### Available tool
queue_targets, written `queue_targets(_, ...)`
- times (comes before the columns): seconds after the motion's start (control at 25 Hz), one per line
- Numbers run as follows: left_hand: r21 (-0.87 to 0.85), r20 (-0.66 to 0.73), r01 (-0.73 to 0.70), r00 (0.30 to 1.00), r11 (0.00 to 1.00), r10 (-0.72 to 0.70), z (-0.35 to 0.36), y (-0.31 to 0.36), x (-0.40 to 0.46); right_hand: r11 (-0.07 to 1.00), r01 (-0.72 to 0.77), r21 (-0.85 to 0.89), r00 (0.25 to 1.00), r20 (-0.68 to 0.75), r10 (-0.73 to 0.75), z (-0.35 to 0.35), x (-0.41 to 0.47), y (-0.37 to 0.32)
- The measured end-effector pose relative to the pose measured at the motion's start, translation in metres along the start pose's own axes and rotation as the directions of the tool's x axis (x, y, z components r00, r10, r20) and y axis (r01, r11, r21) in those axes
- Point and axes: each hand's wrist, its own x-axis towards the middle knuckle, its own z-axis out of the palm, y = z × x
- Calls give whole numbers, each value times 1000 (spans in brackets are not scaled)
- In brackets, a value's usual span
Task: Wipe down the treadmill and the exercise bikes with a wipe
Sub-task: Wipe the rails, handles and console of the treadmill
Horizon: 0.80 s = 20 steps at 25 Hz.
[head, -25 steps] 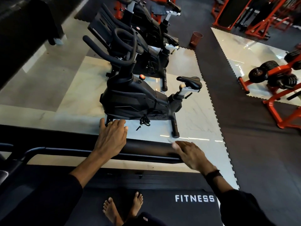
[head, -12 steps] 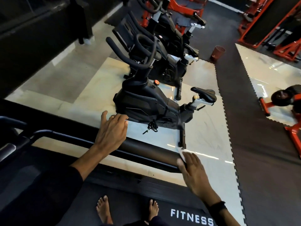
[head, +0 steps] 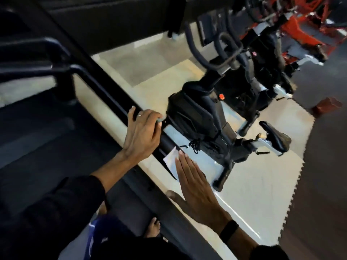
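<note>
Left grip [head: 141,132] still curls over the handrail [head: 105,91]; right hand [head: 195,186], fingers straight, now slides the wipe [head: 171,160] off its end.

black long sleeves [head: 62,207] pushed up both forearms. thin ring [head: 139,115] on a left hand [head: 141,136] finger, black band [head: 229,231] at the right hand [head: 195,190] wrist. barefoot, one bare foot [head: 154,228] showing below.

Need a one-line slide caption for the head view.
Left hand grips treadmill rail; flat right hand presses wipe near its end, bike beyond.
</note>
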Motion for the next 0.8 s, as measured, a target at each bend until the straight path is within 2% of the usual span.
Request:
queue_targets(0.08, 43, -56, 97, 994, 994, -95, -6, 10, -32, 992, 123, -35, 991, 63, -120, -2, 3, 9)
queue_targets(0.16, 65, -95, 183, 980, 981, -177, -13, 20, -53, 975, 215, -53, 975, 65, -211, -5, 17, 15)
queue_targets(0.28, 111, -139, 295, 950, 949, -279, -24, 32, -79, 889, 365, -276, 930, 76, -359, -10, 57, 5)
queue_targets(0.32, 127, -139, 322, 942, 938, -305, -26, 35, -86, 828, 386, -408, 921, 115, -373, -10, 70, -4)
queue_targets(0.4, 162, -130, 359, 931, 919, -341, -28, 40, -98, 597, 384, -705, 918, 219, -332, -5, 88, -22)
queue_targets(0.48, 176, -130, 382, 923, 907, -363, -26, 46, -112, 383, 394, -835, 915, 316, -252, -1, 82, -25)
queue_targets(0.52, 169, -138, 409, 911, 897, -389, -25, 48, -121, 309, 435, -846, 895, 371, -246, -2, 70, -21)
queue_targets(0.6, 152, -148, 479, 876, 865, -459, -23, 52, -141, 149, 581, -800, 801, 529, -281, -12, 37, -2)
queue_targets(0.72, 100, -166, 573, 816, 814, -554, -14, 61, -170, 19, 724, -689, 653, 677, -340, -39, 3, 21)
queue_targets(0.8, 85, -167, 606, 791, 791, -588, -8, 66, -178, -5, 744, -669, 629, 701, -336, -51, 0, 20)
